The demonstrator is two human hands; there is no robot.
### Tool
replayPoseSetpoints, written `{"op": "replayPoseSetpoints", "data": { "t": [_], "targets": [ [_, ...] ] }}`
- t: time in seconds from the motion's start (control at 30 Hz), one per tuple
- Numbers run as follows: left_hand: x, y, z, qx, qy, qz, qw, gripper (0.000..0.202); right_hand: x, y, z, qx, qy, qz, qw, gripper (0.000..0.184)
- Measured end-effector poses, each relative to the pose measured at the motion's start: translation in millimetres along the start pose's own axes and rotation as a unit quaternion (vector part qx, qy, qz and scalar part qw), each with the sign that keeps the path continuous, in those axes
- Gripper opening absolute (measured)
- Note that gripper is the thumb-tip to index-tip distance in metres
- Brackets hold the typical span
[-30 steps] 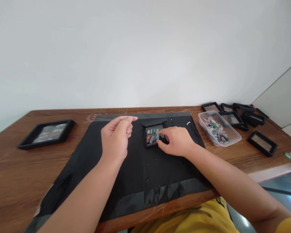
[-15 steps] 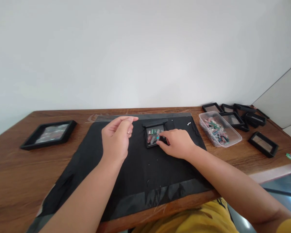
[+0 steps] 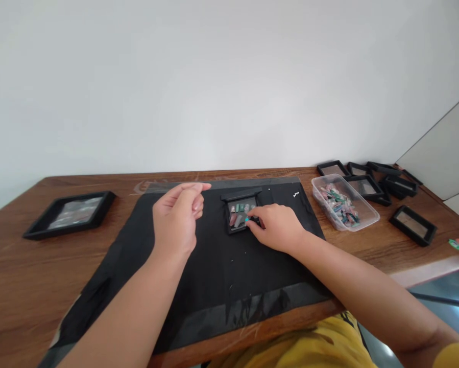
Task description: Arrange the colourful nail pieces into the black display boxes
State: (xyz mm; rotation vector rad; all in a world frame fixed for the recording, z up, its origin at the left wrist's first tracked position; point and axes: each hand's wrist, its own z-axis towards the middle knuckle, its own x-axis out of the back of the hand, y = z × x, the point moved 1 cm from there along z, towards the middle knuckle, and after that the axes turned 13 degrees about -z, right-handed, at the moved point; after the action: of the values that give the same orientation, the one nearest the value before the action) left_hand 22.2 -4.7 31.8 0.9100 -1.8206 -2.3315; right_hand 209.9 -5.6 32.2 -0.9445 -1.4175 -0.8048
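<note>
A small black box [image 3: 227, 228] with its lid tipped up at the back lies on a black mat [image 3: 210, 286]. Inside it are several small pink, green and grey pieces [image 3: 240, 208] that look like false nails, laid roughly in two rows. My right hand [image 3: 277, 225] reaches over the box's right side, its thumb and index finger pinching a small turquoise piece [image 3: 247, 219]. Its fingers hide that part of the box. To the left, my left hand [image 3: 177, 217] hovers above the mat, closed in a pinch; whatever it may hold is too small or hidden to make out.
A clear plastic tub [image 3: 370, 217] of loose coloured pieces stands right of the mat. Several black window boxes [image 3: 363, 186] are piled behind it, with another black box [image 3: 413, 226] nearer. At left lies a filled black box [image 3: 70, 214]. A wall [image 3: 198, 87] rises behind the table.
The view has shifted slightly. My right thumb and index finger have come closer together at the turquoise piece. My left hand keeps its pinched pose.
</note>
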Motion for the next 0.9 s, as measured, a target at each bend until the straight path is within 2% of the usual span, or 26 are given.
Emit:
{"op": "replayPoseSetpoints", "data": {
  "t": [0.23,0.9],
  "targets": [
    [0.6,-0.6,0.8,-0.012,-0.008,0.013,1.0,0.012,-2.4,0.6,1.3,-0.02,-0.009,0.057,0.998,0.032],
    [0.3,0.8,-3.2,0.001,-0.025,0.005,1.0,0.006,-1.1,-5.8,5.0,-0.025,0.024,-0.015,0.999,0.03]
  ]
}}
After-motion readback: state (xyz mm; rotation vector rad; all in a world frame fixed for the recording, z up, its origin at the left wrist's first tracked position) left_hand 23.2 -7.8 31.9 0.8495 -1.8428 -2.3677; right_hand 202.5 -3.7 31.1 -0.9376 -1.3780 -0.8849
